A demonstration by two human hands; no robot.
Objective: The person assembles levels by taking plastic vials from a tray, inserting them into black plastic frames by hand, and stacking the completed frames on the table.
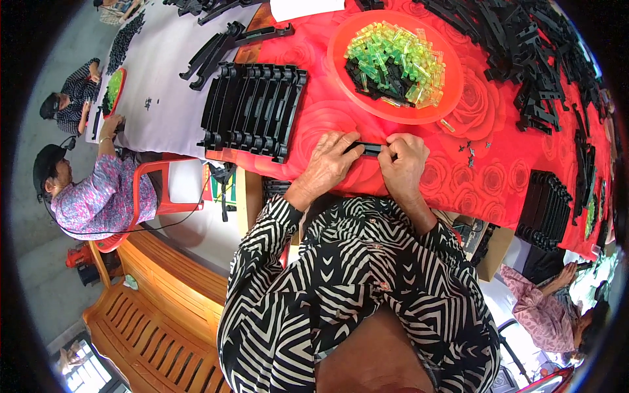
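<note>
Between my two hands lies a black plastic bar [368, 149], close above the red rose-patterned tablecloth [321, 121]. The fingers of my left hand [331, 160] are closed round its left end. My right hand [403, 164] grips the other end, fingers curled and thumb pressed in. Just beyond stands a red round tray [419, 118] with yellow-green clear plastic pieces [400, 56] and small black parts [377, 82]. A row of similar black bars [255, 108] lies side by side left of my left hand. One loose clear piece [447, 124] rests right of the tray.
Heaped black plastic parts [517, 52] cover the far right. A stack of black bars [544, 209] sits at the right edge. Tiny black bits [470, 154] lie near my right hand. Other people [105, 190] sit at left and right. A wooden bench [151, 308] stands lower left.
</note>
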